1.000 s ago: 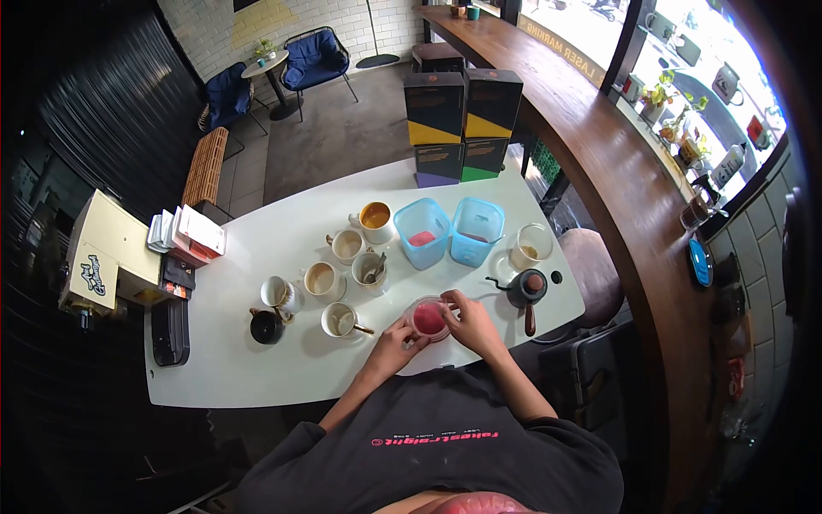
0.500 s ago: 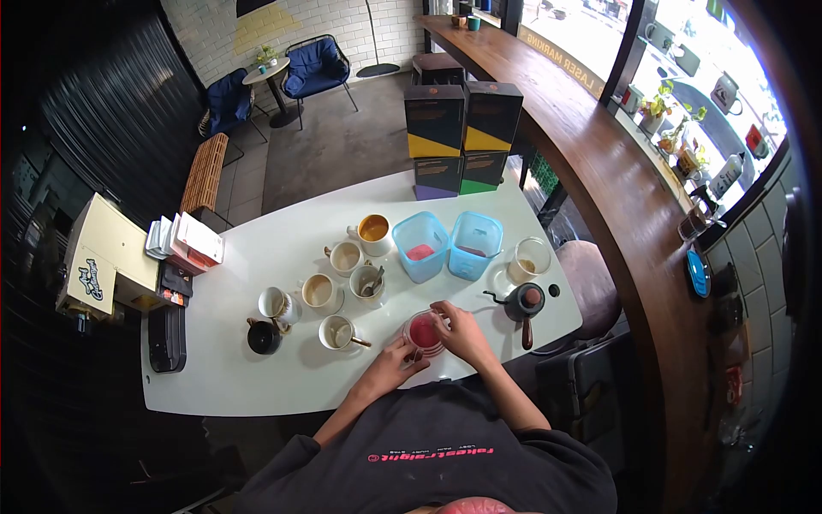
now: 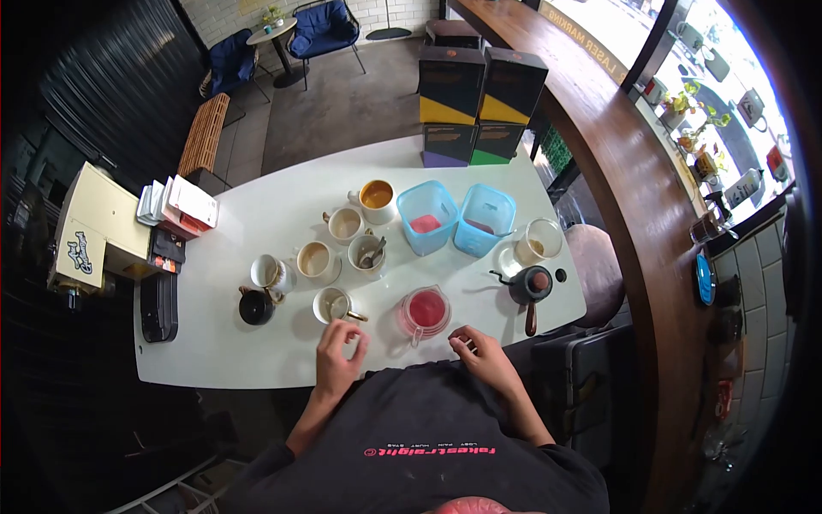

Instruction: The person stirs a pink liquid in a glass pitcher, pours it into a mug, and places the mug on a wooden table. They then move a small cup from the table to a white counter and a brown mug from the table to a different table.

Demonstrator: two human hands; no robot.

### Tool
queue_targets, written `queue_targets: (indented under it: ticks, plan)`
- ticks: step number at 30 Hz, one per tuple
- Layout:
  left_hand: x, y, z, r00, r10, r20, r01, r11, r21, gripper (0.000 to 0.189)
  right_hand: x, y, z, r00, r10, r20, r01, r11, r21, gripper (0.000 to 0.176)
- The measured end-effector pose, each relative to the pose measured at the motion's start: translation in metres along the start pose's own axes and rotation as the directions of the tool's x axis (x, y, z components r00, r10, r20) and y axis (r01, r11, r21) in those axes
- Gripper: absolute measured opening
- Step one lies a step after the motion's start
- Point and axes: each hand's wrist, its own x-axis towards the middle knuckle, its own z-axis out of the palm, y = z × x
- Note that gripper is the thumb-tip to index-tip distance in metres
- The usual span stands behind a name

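A clear glass jug [image 3: 425, 314] with red contents stands on the table in front of me, its handle toward my body. My right hand [image 3: 481, 353] hovers just right of the jug, fingers loosely bent and holding nothing. On the other side, my left hand [image 3: 340, 353] is raised near the table's front edge, thumb and fingers curved apart around air. Right beyond its fingertips sits a white mug [image 3: 330, 303] with a gold handle. Neither hand is on the jug.
Several mugs, including an orange-lined one [image 3: 375, 197], a mug with a spoon [image 3: 367, 253] and a black cup [image 3: 256, 306], stand left. Two blue tubs [image 3: 425, 210] sit behind the jug. A dark gooseneck kettle [image 3: 530, 285] and a glass [image 3: 539, 239] are right; boxes [image 3: 451, 90] stand behind.
Both hands have let go of the jug: the left moved left toward the white mug, the right drew back slightly right. The jug's handle now shows at the front. The camera view has shifted.
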Motion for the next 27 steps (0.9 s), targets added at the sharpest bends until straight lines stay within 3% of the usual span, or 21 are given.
queue_targets:
  ticks: [2, 3, 4, 6, 7, 13, 19, 27]
  plan:
    - [-0.006, -0.010, -0.005, 0.987, 0.006, -0.158, 0.002, 0.999, 0.046, 0.020, 0.003, 0.020, 0.007, 0.999, -0.021, 0.045, 0.018, 0.998, 0.055, 0.029]
    - [-0.011, -0.019, -0.009, 0.989, -0.024, -0.147, 0.035, 0.997, 0.070, 0.032, 0.005, 0.024, 0.008, 0.995, -0.012, 0.095, 0.003, 0.995, 0.100, 0.031]
    - [-0.016, -0.026, -0.009, 0.989, -0.028, -0.147, 0.039, 0.997, 0.072, 0.032, 0.007, 0.026, 0.009, 0.990, -0.006, 0.144, -0.015, 0.989, 0.145, 0.033]
    - [-0.023, -0.036, -0.010, 0.968, 0.006, -0.252, 0.015, 0.997, 0.081, 0.044, 0.011, 0.029, 0.014, 0.985, -0.023, 0.170, -0.008, 0.984, 0.180, 0.033]
    - [-0.029, -0.046, -0.010, 0.975, -0.017, -0.220, 0.041, 0.993, 0.107, 0.061, 0.013, 0.029, 0.016, 0.981, -0.041, 0.191, -0.001, 0.977, 0.215, 0.034]
    - [-0.044, -0.081, 0.009, 0.969, -0.151, -0.195, 0.151, 0.988, -0.015, 0.095, 0.022, 0.031, 0.025, 0.968, -0.033, 0.249, -0.008, 0.987, 0.162, 0.035]
    - [-0.044, -0.099, 0.029, 0.946, -0.257, -0.197, 0.253, 0.966, -0.047, 0.100, 0.027, 0.029, 0.026, 0.964, -0.175, 0.201, 0.137, 0.972, 0.191, 0.032]
    - [-0.034, -0.115, 0.047, 0.927, -0.267, -0.264, 0.237, 0.962, -0.139, 0.092, 0.031, 0.025, 0.029, 0.962, -0.209, 0.177, 0.171, 0.963, 0.208, 0.031]
